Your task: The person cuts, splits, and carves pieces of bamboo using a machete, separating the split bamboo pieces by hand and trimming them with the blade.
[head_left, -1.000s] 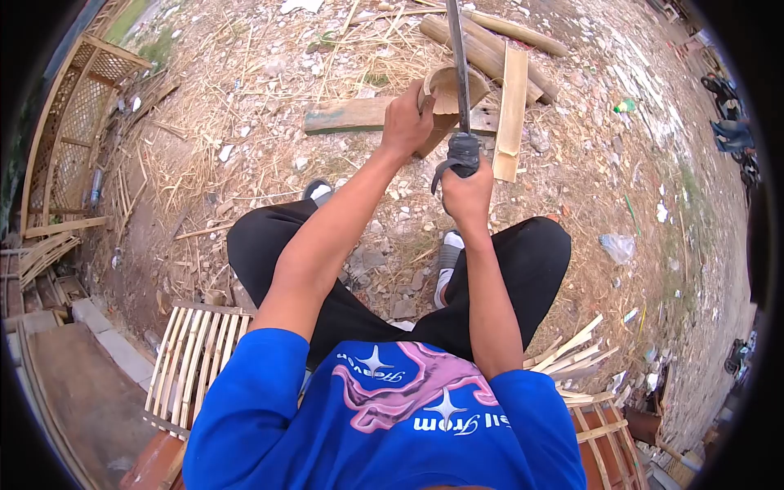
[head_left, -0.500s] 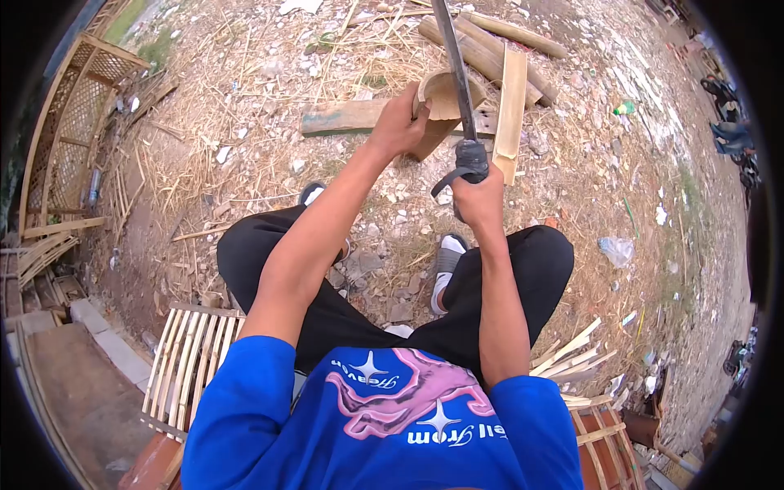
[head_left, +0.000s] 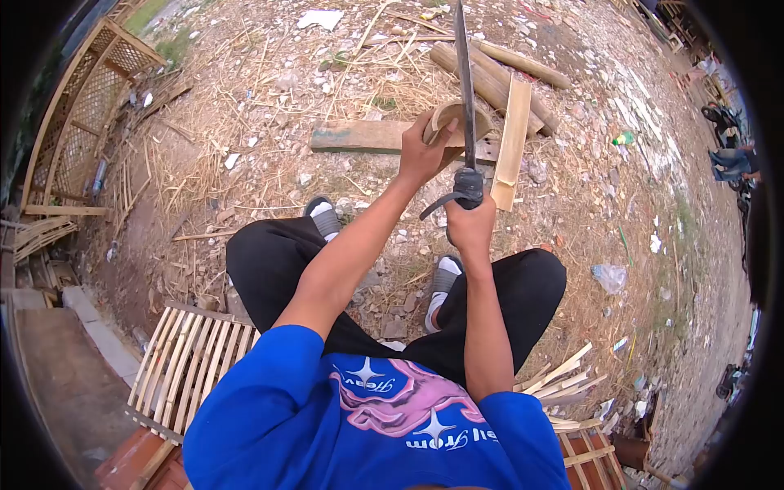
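My left hand grips a curved, split piece of bamboo by its near left side, thumb inside the hollow. My right hand is closed around the black-wrapped handle of a machete, with a loose strap end hanging to the left. The long dark blade points away from me and passes in front of the bamboo; whether it touches cannot be made out. Beneath the bamboo lies a wooden plank. Just right of the blade, a split bamboo length rests on the ground.
Whole bamboo poles lie beyond the plank. A lattice frame stands at the left. Slatted bamboo is beside me on the left, and cut strips are on the right. Straw and stone chips litter the ground; motorcycles stand far right.
My left hand and the bamboo piece have shifted right and slightly nearer in view. The machete now stands more upright, and its handle is a little lower.
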### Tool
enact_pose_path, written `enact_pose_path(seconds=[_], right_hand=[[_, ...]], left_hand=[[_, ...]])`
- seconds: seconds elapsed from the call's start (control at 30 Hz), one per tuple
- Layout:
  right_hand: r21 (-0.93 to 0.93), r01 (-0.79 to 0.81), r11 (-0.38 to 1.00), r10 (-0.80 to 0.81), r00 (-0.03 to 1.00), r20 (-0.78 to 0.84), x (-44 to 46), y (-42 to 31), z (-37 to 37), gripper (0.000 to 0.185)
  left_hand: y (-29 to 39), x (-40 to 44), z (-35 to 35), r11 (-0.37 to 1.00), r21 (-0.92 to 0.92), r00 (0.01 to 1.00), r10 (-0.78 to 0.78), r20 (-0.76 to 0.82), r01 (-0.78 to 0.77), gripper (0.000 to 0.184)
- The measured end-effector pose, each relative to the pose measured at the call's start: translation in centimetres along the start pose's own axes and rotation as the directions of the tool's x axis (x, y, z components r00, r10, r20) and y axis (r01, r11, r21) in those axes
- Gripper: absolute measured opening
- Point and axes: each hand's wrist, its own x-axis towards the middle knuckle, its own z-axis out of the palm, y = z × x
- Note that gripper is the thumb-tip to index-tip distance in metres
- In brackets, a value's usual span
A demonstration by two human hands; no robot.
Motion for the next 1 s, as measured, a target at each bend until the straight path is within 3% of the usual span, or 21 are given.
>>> enact_pose_path(seconds=[0.1, 0.13, 0.23, 0.27, 0.33, 0.37, 0.4, 0.43, 0.5, 0.57, 0.6, 0.7, 0.73, 0.77, 0.8, 0.83, 0.9, 0.97, 1.0], right_hand=[[0.012, 0.006, 1.000, -0.006, 1.000, 0.004, 0.3, 0.5, -0.1, 0.018], [-0.002, -0.007, 1.000, 0.007, 1.000, -0.011, 0.5, 0.4, 0.0, 0.018], [0.010, -0.030, 1.000, 0.030, 1.000, -0.004, 1.3, -1.2, 0.0, 0.019], [-0.008, 0.072, 0.997, -0.073, 0.997, -0.023, 1.7, -2.1, -0.1, 0.021], [0.083, 0.059, 0.995, -0.059, 0.998, -0.001, 2.4, -5.5, -0.5, 0.024], [0.027, 0.138, 0.990, -0.138, 0.990, -0.009, 3.0, -7.0, -0.8, 0.024], [0.059, 0.167, 0.984, -0.166, 0.986, -0.015, 3.4, -9.0, -1.1, 0.025], [0.109, 0.149, 0.983, -0.149, 0.989, -0.009, 4.0, -10.3, -1.5, 0.024], [-0.023, 0.230, 0.973, -0.230, 0.973, -0.022, 4.7, -13.1, -2.2, 0.021], [-0.004, 0.291, 0.957, -0.290, 0.956, -0.050, 5.5, -13.2, -2.1, 0.016], [-0.001, 0.285, 0.958, -0.285, 0.957, -0.056, 5.9, -12.7, -1.9, 0.016], [0.022, 0.202, 0.979, -0.198, 0.972, -0.123, 7.8, -6.3, 0.2, 0.014], [-0.072, 0.191, 0.979, -0.199, 0.972, -0.126, 8.1, -3.9, 0.3, 0.015], [-0.166, 0.188, 0.968, -0.213, 0.966, -0.144, 8.6, -2.0, 0.0, 0.019], [-0.123, 0.175, 0.977, -0.195, 0.965, -0.175, 9.3, -1.1, -0.3, 0.019], [-0.085, 0.151, 0.985, -0.165, 0.968, -0.187, 9.8, -0.6, -0.8, 0.020], [-0.138, -0.012, 0.990, -0.007, 0.990, -0.137, 9.1, -2.1, -2.1, 0.019], [-0.166, -0.014, 0.986, -0.015, 0.985, -0.171, 9.5, -1.8, -2.7, 0.018], [-0.140, -0.003, 0.990, -0.022, 0.983, -0.183, 9.5, -1.6, -2.8, 0.017]], left_hand=[[-0.4, 0.3, 0.5, 0.995, 0.049, 0.994, 0.085, -0.063, -0.082, 0.030], [-0.4, 0.7, 0.4, 0.980, 0.101, 0.982, 0.177, -0.066, -0.170, 0.027], [0.0, 2.8, 0.4, 0.974, 0.110, 0.977, 0.204, -0.058, -0.197, 0.026], [0.4, 3.9, 1.1, 0.961, -0.008, 0.957, 0.273, -0.097, -0.275, 0.027], [4.1, 6.2, 1.2, 0.949, 0.112, 0.952, 0.302, -0.042, -0.296, 0.027], [5.7, 7.7, 1.6, 0.889, 0.084, 0.888, 0.455, -0.063, -0.449, 0.024], [7.4, 8.7, 1.3, 0.936, 0.159, 0.949, 0.314, 0.020, -0.313, 0.041], [7.3, 8.7, 1.8, 0.881, 0.016, 0.879, 0.472, -0.072, -0.472, 0.032], [11.1, 10.7, 1.9, 0.918, 0.192, 0.933, 0.359, -0.035, -0.346, 0.021], [13.2, 12.7, 2.6, 0.853, 0.100, 0.851, 0.520, -0.072, -0.512, 0.018], [13.4, 13.6, 2.9, 0.764, 0.057, 0.758, 0.645, -0.094, -0.643, 0.020], [9.0, 13.2, 2.7, 0.774, -0.007, 0.773, 0.634, 0.035, -0.634, 0.022], [1.7, 9.2, -0.3, 0.919, 0.346, 0.928, 0.055, 0.368, -0.191, 0.081], [-3.9, 7.7, -1.3, 0.922, 0.367, 0.948, 0.002, 0.319, -0.126, 0.116], [-7.4, 6.6, -2.2, 0.901, 0.433, 0.949, -0.103, 0.298, -0.038, 0.127], [-9.1, 6.3, -2.9, 0.861, 0.478, 0.925, -0.026, 0.379, -0.171, 0.122], [-8.0, 5.9, -1.9, 0.939, 0.332, 0.959, -0.011, 0.283, -0.087, 0.113], [-6.7, 7.3, 0.6, 0.926, 0.314, 0.935, 0.094, 0.342, -0.208, 0.098], [-6.3, 7.9, 2.0, 0.913, 0.297, 0.923, 0.172, 0.345, -0.281, 0.081]])
